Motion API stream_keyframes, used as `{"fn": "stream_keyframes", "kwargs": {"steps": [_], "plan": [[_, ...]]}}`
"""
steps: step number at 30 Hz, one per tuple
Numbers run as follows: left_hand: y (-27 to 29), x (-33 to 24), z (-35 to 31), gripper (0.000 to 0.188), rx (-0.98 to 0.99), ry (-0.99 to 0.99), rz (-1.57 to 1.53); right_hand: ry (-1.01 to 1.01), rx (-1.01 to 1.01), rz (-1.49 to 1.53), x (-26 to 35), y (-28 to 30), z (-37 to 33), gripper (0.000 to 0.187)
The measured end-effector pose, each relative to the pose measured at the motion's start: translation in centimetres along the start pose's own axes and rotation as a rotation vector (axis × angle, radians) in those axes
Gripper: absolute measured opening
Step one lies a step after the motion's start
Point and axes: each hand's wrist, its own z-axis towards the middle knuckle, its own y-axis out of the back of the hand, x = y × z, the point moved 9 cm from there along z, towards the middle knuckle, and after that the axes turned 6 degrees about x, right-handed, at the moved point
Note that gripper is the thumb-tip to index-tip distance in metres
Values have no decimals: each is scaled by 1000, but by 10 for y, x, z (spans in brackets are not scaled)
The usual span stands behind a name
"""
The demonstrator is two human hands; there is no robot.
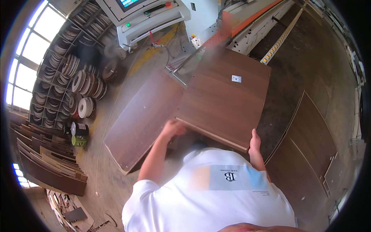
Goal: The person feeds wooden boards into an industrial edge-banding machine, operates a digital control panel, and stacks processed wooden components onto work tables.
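Note:
A large brown wood-grain panel [228,96] with a small white label [236,79] lies in front of me, its far edge at the machine. At its near left corner is my left hand [174,129], fingers blurred and bent toward the near edge; whether they grip it cannot be made out. My right hand [255,142] stands upright beside the near right corner, fingers extended and palm turned to the panel's side. Left of this panel and a little lower, a second brown panel [143,116] lies at a slant, touched by neither hand.
Ahead stands a machine with a control console [150,19] and an orange-edged bed [251,19]. A roller rail [284,34] runs off at the far right. Brown boards [309,150] lie at right. Racked edging rolls [83,81] and stacked boards [50,162] stand at left.

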Motion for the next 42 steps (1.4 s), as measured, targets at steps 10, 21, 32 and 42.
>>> {"fn": "stream_keyframes", "kwargs": {"steps": [10, 21, 32, 42], "plan": [[235, -237, 181, 44, -890, -650, 360, -217, -53, -49, 1, -39, -46, 41], [288, -296, 206, 37, -1058, -642, 656, -235, -98, -179, -17, -17, -73, 38], [318, -229, 49, 31, -644, -332, 891, -200, 191, -101, -48, -28, -52, 50], [253, -154, -54, 52, -221, 146, 1312, -196, 228, -270, -18, -38, -65, 43]]}}
